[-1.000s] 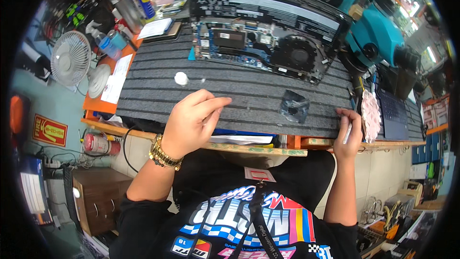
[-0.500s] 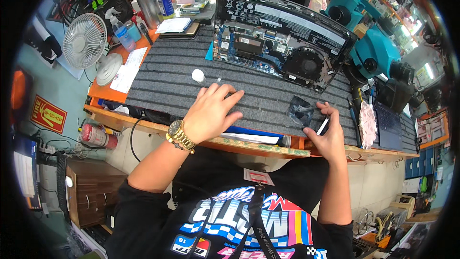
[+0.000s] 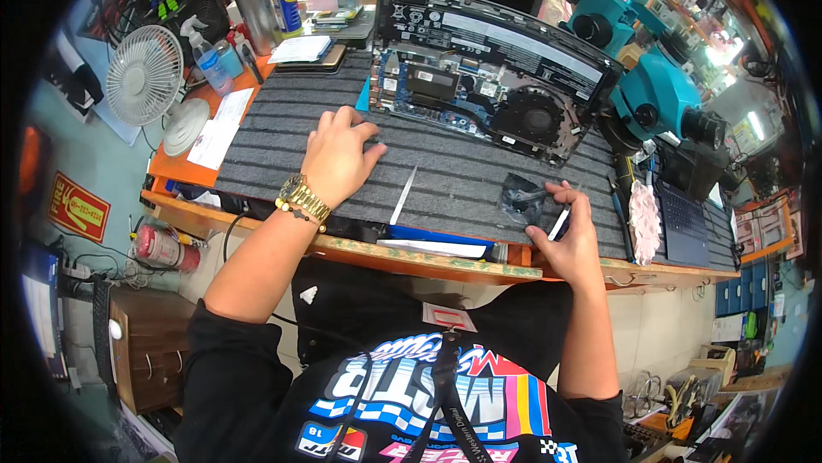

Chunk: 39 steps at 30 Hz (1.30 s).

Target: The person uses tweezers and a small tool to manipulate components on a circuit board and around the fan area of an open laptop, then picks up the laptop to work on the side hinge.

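My left hand (image 3: 342, 153) is on the striped grey mat (image 3: 282, 112), fingers bent but apart, left of a thin pale tool (image 3: 404, 193); anything under the fingers is hidden. My right hand (image 3: 565, 236) holds a slim white-silver tool (image 3: 559, 221) by the mat's front edge, next to a dark, crumpled square piece (image 3: 521, 197). An opened laptop (image 3: 449, 90) exposes its black battery, blue board and round fan, with a small blue triangle (image 3: 363, 95) at its left. A small white piece (image 3: 308, 294) shows on the black clothing below the desk edge.
Teal microscope (image 3: 651, 95), pink cloth (image 3: 644, 221) and dark laptop (image 3: 685, 232) stand right. A white fan (image 3: 144, 76), spray bottle (image 3: 208, 60), papers (image 3: 214, 129), cans and stacked devices (image 3: 304, 60) line the left. A wooden drawer edge (image 3: 428, 259) runs along the front.
My left hand moved forward and left to where the white wad lay, which no longer shows there. The thin pale tool and the white piece on the clothing now show.
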{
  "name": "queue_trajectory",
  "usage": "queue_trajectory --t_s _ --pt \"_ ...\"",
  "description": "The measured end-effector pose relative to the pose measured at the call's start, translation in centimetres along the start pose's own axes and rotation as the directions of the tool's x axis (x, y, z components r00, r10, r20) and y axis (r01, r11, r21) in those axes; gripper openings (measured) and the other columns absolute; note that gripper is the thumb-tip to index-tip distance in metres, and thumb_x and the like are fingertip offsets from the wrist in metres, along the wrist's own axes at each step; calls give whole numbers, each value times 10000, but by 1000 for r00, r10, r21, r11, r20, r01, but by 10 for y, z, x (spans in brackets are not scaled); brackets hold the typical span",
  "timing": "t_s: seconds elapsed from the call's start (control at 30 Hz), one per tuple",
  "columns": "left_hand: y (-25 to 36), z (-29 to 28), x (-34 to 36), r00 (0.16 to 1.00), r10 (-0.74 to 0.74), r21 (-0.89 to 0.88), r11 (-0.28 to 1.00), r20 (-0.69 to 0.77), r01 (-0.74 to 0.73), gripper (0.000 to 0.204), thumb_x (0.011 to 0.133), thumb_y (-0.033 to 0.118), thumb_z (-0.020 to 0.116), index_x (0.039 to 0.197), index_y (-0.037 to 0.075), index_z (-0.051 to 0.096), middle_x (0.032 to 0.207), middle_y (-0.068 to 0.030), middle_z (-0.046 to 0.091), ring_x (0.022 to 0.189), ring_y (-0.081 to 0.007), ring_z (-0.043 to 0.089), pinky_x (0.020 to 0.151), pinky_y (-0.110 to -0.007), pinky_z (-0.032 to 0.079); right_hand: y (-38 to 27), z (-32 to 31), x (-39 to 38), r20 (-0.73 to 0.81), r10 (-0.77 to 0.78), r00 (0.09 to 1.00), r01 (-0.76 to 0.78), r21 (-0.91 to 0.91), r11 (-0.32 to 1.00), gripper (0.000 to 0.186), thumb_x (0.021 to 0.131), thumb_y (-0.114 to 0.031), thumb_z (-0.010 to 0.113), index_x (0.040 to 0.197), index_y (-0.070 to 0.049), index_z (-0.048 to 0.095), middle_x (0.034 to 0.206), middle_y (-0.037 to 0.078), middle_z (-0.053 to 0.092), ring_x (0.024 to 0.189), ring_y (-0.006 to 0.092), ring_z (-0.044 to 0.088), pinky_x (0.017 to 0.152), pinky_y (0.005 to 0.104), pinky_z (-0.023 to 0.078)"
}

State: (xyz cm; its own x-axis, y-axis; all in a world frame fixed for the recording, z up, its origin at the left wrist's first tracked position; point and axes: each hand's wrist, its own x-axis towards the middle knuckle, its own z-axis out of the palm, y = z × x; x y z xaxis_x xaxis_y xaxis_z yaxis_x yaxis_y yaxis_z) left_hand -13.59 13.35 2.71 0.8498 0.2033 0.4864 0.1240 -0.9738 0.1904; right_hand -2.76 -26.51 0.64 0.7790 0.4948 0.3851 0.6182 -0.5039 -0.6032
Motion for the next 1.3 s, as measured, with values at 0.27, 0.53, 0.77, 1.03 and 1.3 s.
queue_trajectory --t_s 0.27,0.53,0.77,1.03,1.3 --pt "-24 9 2 992 125 -145 982 37 -118 49 959 73 743 991 38 757 980 -169 684 997 -419 689 875 -506 570 -1 -2 0 2 -18 1000 18 -26 999 665 763 -135 969 1265 -101 534 1384 128 722 1505 402 547 1309 654 259" --pt "-96 -16 22 994 103 42 994 -25 -102 102 986 62 674 1017 3 752 1002 -197 706 1017 -425 693 918 -523 564 -2 4 -4 -77 -85 993 78 -83 993 660 724 -120 979 1244 -79 574 1269 125 737 1399 392 640 1272 639 354" --pt "-104 -35 35 993 49 -74 996 -105 -57 170 968 95 723 1090 -17 763 1052 -193 715 1093 -405 699 987 -460 564 5 -1 -9 -124 12 992 3 122 993 682 776 -117 952 1321 -18 554 1346 207 718 1381 415 651 1201 502 461" --pt "-112 -48 37 983 -118 -49 991 137 126 123 917 43 735 1014 -18 780 927 -198 756 932 -386 745 844 -464 581 17 -36 -4 -111 68 991 -62 54 997 604 866 -148 885 1348 10 557 1337 215 716 1247 381 692 1117 436 505" --pt "-118 -59 40 999 26 -5 1000 26 -26 175 949 24 642 1038 -4 790 923 -208 785 884 -393 766 823 -468 592 36 -71 12 -17 165 986 -161 -321 933 696 888 -293 904 1397 37 563 1385 274 647 1298 459 633 1111 489 510"
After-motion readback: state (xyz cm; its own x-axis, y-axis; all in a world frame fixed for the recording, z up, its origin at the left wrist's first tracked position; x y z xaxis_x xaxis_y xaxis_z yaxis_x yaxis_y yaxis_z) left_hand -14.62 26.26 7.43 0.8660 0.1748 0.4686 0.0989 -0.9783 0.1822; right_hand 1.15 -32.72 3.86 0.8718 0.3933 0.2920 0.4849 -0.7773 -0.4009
